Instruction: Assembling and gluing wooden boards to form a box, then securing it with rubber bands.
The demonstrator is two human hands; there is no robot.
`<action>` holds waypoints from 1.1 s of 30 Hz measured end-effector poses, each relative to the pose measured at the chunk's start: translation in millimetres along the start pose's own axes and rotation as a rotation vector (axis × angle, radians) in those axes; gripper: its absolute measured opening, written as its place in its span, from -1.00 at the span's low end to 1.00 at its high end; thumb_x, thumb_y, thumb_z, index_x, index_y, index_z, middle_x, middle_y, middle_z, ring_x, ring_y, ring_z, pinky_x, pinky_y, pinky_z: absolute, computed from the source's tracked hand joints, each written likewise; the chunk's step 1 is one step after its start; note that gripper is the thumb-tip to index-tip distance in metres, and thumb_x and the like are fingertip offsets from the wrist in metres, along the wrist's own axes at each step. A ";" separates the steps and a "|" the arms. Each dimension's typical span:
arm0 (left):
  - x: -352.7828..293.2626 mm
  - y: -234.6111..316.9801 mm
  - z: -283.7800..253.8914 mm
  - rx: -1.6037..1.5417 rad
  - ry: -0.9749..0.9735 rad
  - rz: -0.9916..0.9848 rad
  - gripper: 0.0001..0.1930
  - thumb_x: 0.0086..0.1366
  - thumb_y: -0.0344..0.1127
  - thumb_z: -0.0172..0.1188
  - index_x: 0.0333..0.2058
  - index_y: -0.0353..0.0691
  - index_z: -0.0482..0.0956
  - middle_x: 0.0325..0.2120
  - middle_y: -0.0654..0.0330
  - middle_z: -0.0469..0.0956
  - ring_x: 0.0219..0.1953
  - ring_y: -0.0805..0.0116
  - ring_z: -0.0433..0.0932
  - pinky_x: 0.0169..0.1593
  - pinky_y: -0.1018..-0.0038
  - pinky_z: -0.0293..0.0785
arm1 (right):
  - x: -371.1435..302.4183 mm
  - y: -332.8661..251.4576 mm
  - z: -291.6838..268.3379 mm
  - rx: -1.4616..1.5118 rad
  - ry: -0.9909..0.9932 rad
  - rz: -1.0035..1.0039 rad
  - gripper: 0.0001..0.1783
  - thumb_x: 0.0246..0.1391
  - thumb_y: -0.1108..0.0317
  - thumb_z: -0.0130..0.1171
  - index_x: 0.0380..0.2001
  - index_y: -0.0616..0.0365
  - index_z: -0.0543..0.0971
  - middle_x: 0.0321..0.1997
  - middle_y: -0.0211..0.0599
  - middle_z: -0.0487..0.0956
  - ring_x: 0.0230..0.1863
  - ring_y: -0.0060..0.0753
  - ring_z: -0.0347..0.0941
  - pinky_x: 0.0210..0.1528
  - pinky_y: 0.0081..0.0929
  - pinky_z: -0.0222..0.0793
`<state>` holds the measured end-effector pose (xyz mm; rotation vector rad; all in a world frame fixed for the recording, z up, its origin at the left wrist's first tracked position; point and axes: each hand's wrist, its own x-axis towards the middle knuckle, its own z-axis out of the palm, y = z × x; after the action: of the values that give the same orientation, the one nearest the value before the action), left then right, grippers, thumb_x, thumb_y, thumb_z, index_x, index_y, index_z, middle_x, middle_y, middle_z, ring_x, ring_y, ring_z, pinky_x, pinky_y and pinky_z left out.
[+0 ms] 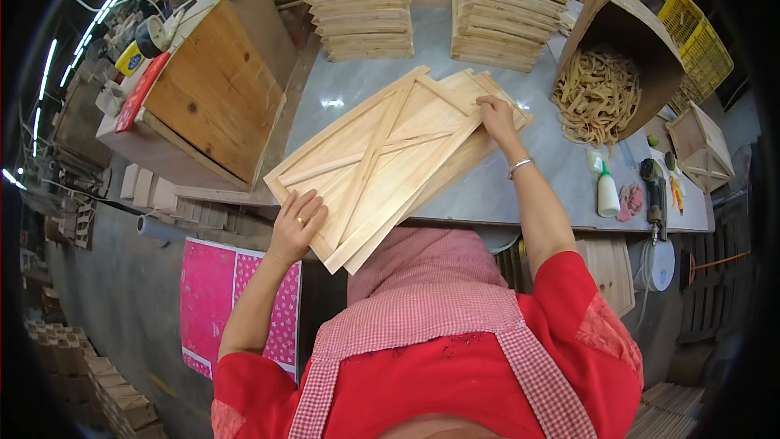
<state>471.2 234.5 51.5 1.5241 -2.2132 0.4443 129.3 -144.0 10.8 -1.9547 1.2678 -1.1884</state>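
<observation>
A pale wooden panel (357, 167) with crossed battens and a raised border lies slantwise over the table's near edge. At least one more wooden panel (439, 175) shows beneath it, its edges sticking out on the right side. My left hand (298, 228), with a ring on one finger, grips the panel's near left end, fingers over the top face and the thumb's grip partly hidden. At the far right end, my right hand (497, 118) has its fingers closed on the panel's edge. A bracelet circles my right wrist.
Stacked wooden panels (361, 12) (508, 12) stand at the table's back. On the right are a box (642, 41) of rubber bands (597, 93), a white bottle (607, 193) and a dark power tool (654, 191). A wooden cabinet (215, 89) borders the left side.
</observation>
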 end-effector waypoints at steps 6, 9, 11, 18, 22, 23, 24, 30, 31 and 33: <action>24.1 21.0 -56.9 -0.462 0.314 -0.474 -0.57 0.01 -0.45 0.43 -0.11 -0.33 0.55 -0.25 0.02 0.65 -0.14 0.12 0.66 -0.01 0.30 0.56 | 74.3 -85.8 -31.3 0.301 0.014 -0.051 -0.53 0.22 0.01 0.08 -0.26 0.30 0.61 -0.41 -0.17 0.65 -0.40 -0.26 0.51 -0.25 -0.37 0.38; 53.3 27.2 -88.5 -1.010 0.489 -0.847 -0.46 0.13 -0.41 0.37 0.06 -0.49 0.40 -0.05 0.05 0.55 -0.10 0.26 0.59 0.01 0.37 0.54 | 82.5 -129.7 -44.1 0.404 0.128 -0.163 -0.48 0.19 -0.01 0.14 -0.08 0.30 0.58 -0.33 -0.17 0.65 -0.34 -0.29 0.53 -0.19 -0.45 0.42; 66.0 23.0 -81.6 -1.375 0.582 -0.966 -0.41 0.23 -0.34 0.27 0.16 -0.51 0.29 0.04 -0.03 0.49 0.01 0.22 0.55 0.12 0.34 0.50 | 79.5 -140.6 -45.6 0.174 0.130 -0.331 -0.47 0.17 0.04 0.18 0.02 0.27 0.55 -0.22 -0.14 0.65 -0.24 -0.27 0.56 -0.11 -0.45 0.45; 24.7 -8.1 44.5 -1.879 0.481 -1.267 -0.29 0.26 -0.15 0.32 0.25 -0.38 0.24 0.15 -0.02 0.43 0.14 0.14 0.47 0.22 0.26 0.42 | -61.2 -89.8 -73.7 0.028 0.045 -0.159 -0.72 0.18 0.28 0.19 -0.17 0.28 0.59 -0.32 -0.07 0.62 -0.34 -0.31 0.54 -0.25 -0.38 0.44; 9.7 -23.7 54.5 -1.573 0.292 -1.454 -0.34 0.37 0.11 0.11 0.15 -0.40 0.37 0.01 0.00 0.55 -0.01 0.22 0.58 0.01 0.32 0.55 | -209.4 -52.9 -113.0 -0.056 -0.146 0.113 -0.73 0.21 0.31 0.15 -0.46 0.33 0.56 -0.62 -0.07 0.48 -0.61 -0.35 0.40 -0.51 -0.35 0.27; 4.1 -22.6 47.1 -1.409 0.112 -1.503 -0.31 0.40 0.20 0.03 0.12 -0.41 0.41 -0.06 0.01 0.60 -0.09 0.26 0.62 -0.10 0.35 0.59 | -246.7 -44.2 -123.8 -0.121 -0.213 0.214 -0.65 0.20 0.26 0.16 -0.55 0.33 0.49 -0.67 -0.05 0.41 -0.68 -0.28 0.33 -0.56 -0.28 0.18; 11.8 -5.7 30.3 -1.247 0.101 -1.519 -0.29 0.42 0.29 -0.10 -0.02 -0.39 0.51 -0.31 0.08 0.66 -0.36 0.36 0.65 -0.31 0.43 0.57 | -285.7 -24.4 -130.5 -0.198 -0.240 0.292 -0.58 0.20 0.20 0.16 -0.60 0.32 0.44 -0.69 -0.01 0.39 -0.70 -0.15 0.27 -0.58 -0.23 0.14; -118.1 43.3 86.8 -0.939 -0.187 -1.866 -0.37 0.39 0.30 -0.06 -0.55 -0.17 0.55 -0.66 0.24 0.51 -0.63 0.45 0.42 -0.54 0.51 0.25 | -546.2 217.9 -143.3 -0.514 -0.805 0.955 -0.25 0.27 -0.20 -0.13 0.16 0.30 0.45 0.08 0.30 0.52 0.16 0.29 0.43 0.19 -0.07 0.35; -177.1 54.5 132.1 -1.324 -0.217 -1.896 -0.37 0.34 0.34 -0.02 -0.51 -0.15 0.58 -0.60 0.27 0.53 -0.55 0.46 0.44 -0.47 0.46 0.28 | -562.7 221.6 -142.5 -0.187 -0.964 0.735 -0.30 0.25 -0.04 0.02 0.25 0.31 0.37 0.19 0.15 0.49 0.20 0.12 0.42 0.23 -0.19 0.33; -293.4 82.2 207.0 -1.061 -0.670 -1.927 -0.32 0.34 0.36 -0.07 -0.23 -0.24 0.64 -0.31 0.13 0.65 -0.28 0.19 0.59 -0.22 0.28 0.48 | -501.8 106.8 -135.0 0.539 -0.735 1.233 -0.37 0.19 0.13 0.16 0.25 0.24 0.39 0.23 -0.06 0.49 0.22 -0.09 0.40 0.25 -0.31 0.30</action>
<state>454.4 399.6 -277.3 2.1689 -0.0789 -1.5815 -125.6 268.7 -204.0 -0.7418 1.1879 -0.0980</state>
